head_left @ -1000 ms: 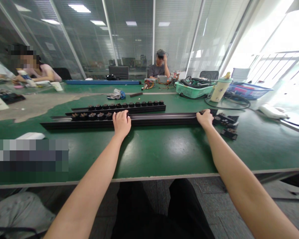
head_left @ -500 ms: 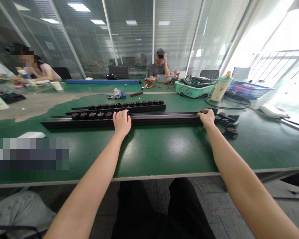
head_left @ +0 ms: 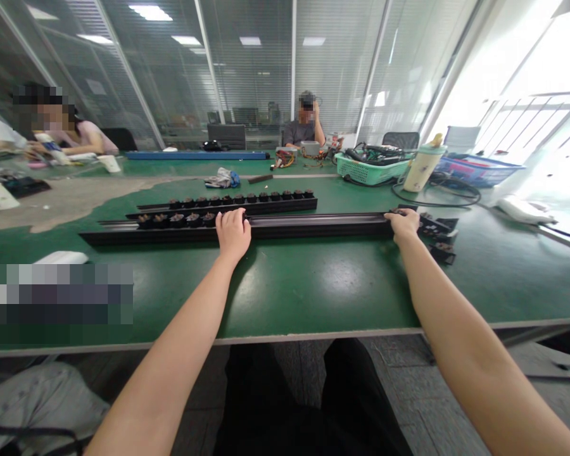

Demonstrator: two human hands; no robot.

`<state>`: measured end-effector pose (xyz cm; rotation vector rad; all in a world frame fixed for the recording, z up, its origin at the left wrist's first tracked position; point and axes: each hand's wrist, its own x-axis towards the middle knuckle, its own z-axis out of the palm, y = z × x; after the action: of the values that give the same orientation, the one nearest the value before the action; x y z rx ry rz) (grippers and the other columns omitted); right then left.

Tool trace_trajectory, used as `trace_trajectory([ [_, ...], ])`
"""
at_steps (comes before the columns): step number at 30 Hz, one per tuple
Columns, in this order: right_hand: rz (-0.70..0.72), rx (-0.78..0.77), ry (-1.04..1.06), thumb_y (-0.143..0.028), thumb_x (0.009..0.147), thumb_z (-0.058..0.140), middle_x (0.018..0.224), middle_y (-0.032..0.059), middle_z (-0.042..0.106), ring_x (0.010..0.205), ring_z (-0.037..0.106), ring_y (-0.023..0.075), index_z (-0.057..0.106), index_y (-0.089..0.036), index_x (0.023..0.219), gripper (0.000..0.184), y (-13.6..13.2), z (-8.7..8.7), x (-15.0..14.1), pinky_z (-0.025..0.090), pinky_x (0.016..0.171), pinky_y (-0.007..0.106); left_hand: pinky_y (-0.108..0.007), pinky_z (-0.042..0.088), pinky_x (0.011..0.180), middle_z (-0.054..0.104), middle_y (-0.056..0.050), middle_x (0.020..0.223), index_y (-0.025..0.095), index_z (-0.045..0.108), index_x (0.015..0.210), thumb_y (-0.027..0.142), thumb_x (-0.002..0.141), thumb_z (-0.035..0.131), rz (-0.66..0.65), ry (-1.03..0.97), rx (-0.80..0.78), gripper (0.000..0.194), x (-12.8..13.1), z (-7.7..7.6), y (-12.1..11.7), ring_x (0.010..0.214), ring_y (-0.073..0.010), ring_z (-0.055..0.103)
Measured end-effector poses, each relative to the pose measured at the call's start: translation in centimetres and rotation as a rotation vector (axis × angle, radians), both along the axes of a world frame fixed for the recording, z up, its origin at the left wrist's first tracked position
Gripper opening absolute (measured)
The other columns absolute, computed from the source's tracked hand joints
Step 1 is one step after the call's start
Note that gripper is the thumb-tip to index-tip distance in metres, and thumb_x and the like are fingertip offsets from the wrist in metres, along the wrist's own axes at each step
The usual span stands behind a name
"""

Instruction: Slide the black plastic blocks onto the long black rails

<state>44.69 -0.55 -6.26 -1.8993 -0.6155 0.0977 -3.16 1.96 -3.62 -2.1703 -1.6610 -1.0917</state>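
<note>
A long black metal rail lies across the green table in front of me. Several black socket modules sit in its channel toward the left. My left hand is closed over the middle of the rail, its fingers curled across the top at the right end of that row. At the rail's right end my right hand pinches a small dark part at its fingertips, mostly hidden by the fingers. Loose black modules lie just to the right of that hand.
Behind stands a second black rail with a row of sockets. Farther back are gloves, a green basket of cables, a cream bottle and a blue basket. Two people sit across and to the left.
My right hand has shifted slightly to the right along the rail's end. The left hand and the rail stay in place.
</note>
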Motion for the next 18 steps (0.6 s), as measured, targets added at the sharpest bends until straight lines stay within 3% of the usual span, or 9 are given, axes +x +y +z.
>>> trace_trajectory([
  [13,-0.032,0.037,-0.005,-0.022,0.071,0.075,0.097,0.0036,0.065,0.095,0.061,0.0222,0.070,-0.017,0.103,0.033,-0.4,0.1,0.8,0.051,0.100,0.038,-0.053,0.023,0.130,0.070,-0.011,0.134,0.022,0.062,0.131,0.024,0.098,0.040,0.001,0.009,-0.015,0.039,0.1,0.2,-0.2,0.134,-0.0292,0.056],
  [18,-0.094,-0.076,-0.064,-0.026,0.078,0.070,0.102,0.0087,0.065,0.099,0.062,0.0264,0.066,-0.017,0.111,0.034,-0.4,0.0,1.3,0.052,0.098,0.041,-0.053,0.022,0.130,0.069,-0.012,0.136,0.021,0.062,0.131,0.024,0.099,0.040,-0.004,-0.004,-0.021,0.039,0.0,0.2,-0.2,0.134,-0.0296,0.055],
])
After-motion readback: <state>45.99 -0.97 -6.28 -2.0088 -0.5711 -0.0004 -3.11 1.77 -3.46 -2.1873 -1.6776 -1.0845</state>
